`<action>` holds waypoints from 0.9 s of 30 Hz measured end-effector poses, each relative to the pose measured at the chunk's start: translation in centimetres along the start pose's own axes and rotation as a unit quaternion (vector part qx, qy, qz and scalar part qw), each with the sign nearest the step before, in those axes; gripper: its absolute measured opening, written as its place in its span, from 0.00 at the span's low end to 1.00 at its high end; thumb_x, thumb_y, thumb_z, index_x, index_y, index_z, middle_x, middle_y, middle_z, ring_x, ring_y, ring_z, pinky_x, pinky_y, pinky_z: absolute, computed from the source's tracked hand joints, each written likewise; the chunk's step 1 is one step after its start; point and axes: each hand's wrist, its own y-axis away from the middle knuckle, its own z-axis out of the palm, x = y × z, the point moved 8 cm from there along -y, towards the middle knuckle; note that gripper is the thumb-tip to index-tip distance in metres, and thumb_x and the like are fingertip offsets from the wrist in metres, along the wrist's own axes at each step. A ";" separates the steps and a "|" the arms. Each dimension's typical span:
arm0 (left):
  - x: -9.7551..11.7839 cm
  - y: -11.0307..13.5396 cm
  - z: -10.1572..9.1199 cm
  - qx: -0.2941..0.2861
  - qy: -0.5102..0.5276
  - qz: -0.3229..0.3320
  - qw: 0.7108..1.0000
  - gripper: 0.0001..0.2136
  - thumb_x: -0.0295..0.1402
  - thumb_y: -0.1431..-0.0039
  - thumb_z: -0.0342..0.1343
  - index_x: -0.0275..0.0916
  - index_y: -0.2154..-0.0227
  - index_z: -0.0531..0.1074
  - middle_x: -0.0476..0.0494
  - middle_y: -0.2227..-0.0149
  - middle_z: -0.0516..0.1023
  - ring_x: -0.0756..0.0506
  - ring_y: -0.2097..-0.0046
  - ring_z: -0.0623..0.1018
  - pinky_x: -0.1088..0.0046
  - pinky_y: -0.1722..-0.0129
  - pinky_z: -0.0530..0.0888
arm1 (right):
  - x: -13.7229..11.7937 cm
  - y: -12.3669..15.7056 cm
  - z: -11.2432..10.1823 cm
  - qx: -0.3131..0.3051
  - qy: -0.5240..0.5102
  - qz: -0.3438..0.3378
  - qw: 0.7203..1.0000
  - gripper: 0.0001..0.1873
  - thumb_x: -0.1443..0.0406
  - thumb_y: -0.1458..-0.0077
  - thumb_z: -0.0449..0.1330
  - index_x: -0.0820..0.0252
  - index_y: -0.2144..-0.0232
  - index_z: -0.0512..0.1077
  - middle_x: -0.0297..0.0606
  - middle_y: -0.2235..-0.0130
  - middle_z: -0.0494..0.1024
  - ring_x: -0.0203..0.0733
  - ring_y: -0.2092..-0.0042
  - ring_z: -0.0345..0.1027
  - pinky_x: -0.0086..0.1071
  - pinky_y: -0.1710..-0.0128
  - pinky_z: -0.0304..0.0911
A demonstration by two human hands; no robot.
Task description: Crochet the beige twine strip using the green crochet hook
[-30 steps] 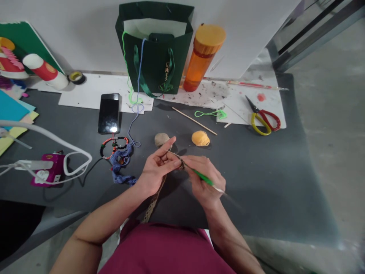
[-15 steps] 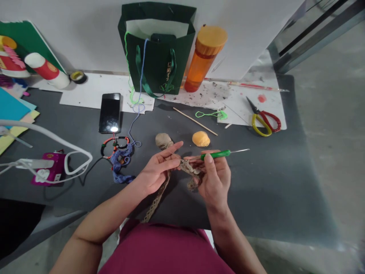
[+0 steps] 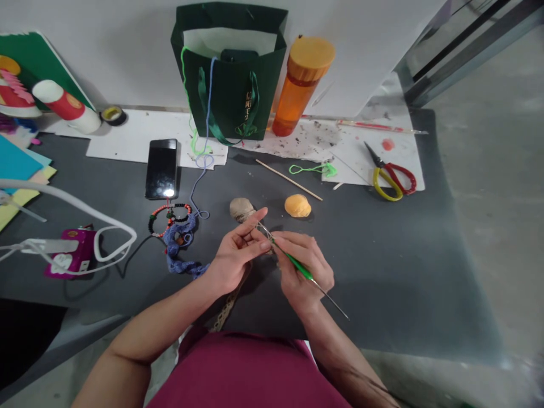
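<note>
My right hand [image 3: 306, 272] grips a crochet hook [image 3: 300, 266] by its green handle, the hook end pointing up and left and the rear shaft sticking out past the wrist. Its tip meets the yarn at my left hand [image 3: 238, 255], which pinches beige crochet work [image 3: 224, 310] between thumb and fingers with the index finger stretched out. Most of the piece is hidden by the hands; a lacy strip hangs down toward my lap. Just beyond the left fingers lies a beige yarn ball [image 3: 241, 209], and a yellow yarn ball [image 3: 298, 205] sits to its right.
Blue crochet work [image 3: 181, 243] and a beaded bracelet [image 3: 157, 218] lie left, below a phone [image 3: 162, 169]. A green paper bag [image 3: 229, 79] and an orange bottle [image 3: 300, 90] stand at the back. Scissors [image 3: 389, 173], a thin stick [image 3: 289, 179] and a purple charger block [image 3: 72, 255] are around.
My right hand has turned over and moved in toward the left hand. The crochet hook has swung from lying sideways to pointing its tip at the yarn.
</note>
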 end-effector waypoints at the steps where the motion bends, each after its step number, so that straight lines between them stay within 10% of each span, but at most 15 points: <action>1: -0.1 0.0 0.1 -0.002 0.005 -0.006 1.000 0.25 0.27 0.54 0.74 0.44 0.50 0.81 0.56 0.76 0.72 0.55 0.72 0.71 0.77 0.63 0.70 | -0.1 0.1 -0.1 0.008 0.008 -0.006 1.000 0.13 0.73 0.41 0.65 0.49 0.59 0.80 0.35 0.61 0.87 0.41 0.63 0.81 0.36 0.62 0.76; 7: -0.3 0.3 0.5 -0.020 0.040 -0.028 0.999 0.26 0.27 0.55 0.74 0.44 0.49 0.81 0.57 0.77 0.71 0.55 0.72 0.70 0.78 0.65 0.68 | 1.4 0.8 -0.5 0.051 -0.043 0.096 0.993 0.07 0.69 0.38 0.63 0.52 0.61 0.80 0.35 0.64 0.86 0.42 0.64 0.81 0.37 0.63 0.76; 14: -0.6 0.4 0.6 -0.028 0.056 -0.064 0.996 0.30 0.28 0.56 0.75 0.48 0.47 0.80 0.54 0.70 0.76 0.55 0.68 0.73 0.77 0.60 0.71 | 3.5 2.3 -0.9 0.081 -0.082 0.243 0.963 0.04 0.61 0.36 0.61 0.54 0.61 0.75 0.32 0.68 0.84 0.29 0.85 0.64 0.26 0.86 0.61; 27: -1.2 0.2 1.0 -0.071 0.059 -0.106 0.990 0.23 0.33 0.55 0.75 0.45 0.52 0.83 0.47 0.61 0.85 0.52 0.62 0.79 0.78 0.59 0.72 | 5.6 2.4 -0.3 0.098 -0.188 0.325 0.922 0.08 0.55 0.34 0.58 0.50 0.61 0.70 0.33 0.73 0.81 0.42 0.75 0.77 0.32 0.80 0.69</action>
